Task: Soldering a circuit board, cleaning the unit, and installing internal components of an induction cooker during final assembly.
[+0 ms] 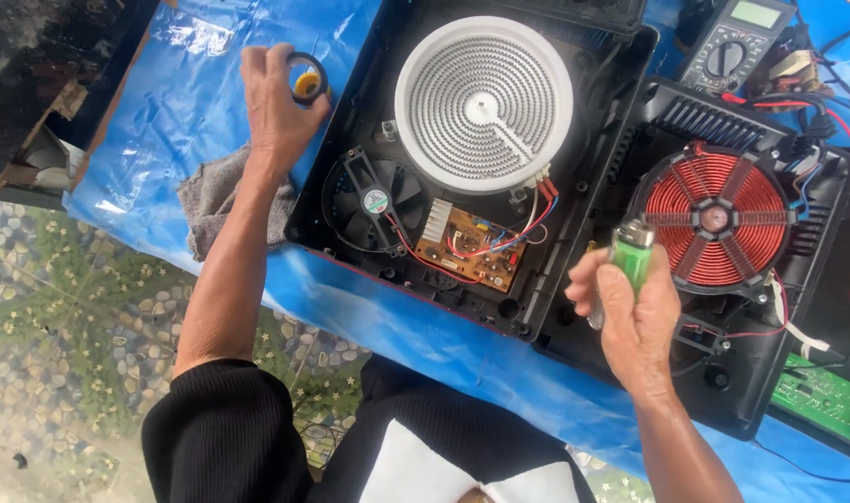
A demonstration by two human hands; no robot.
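Observation:
My left hand point(274, 104) is at the upper left, fingers closed on a black roll of tape point(308, 77) with a yellow core, over the blue sheet point(187, 93). My right hand point(630, 312) holds a green lighter point(632, 253) upright, above the seam between two opened cooktops. The left cooktop point(350, 200) shows a white round heating coil point(484, 102), a black fan point(378, 198) and a brown circuit board point(470, 247). The right cooktop point(742, 373) shows a red copper coil point(714, 219).
A grey rag point(211, 196) lies under my left forearm on the blue sheet. A multimeter point(734, 45) with red and black leads sits at the top right. A green circuit board point(826, 396) lies at the right edge. Pebbled floor lies left of the table.

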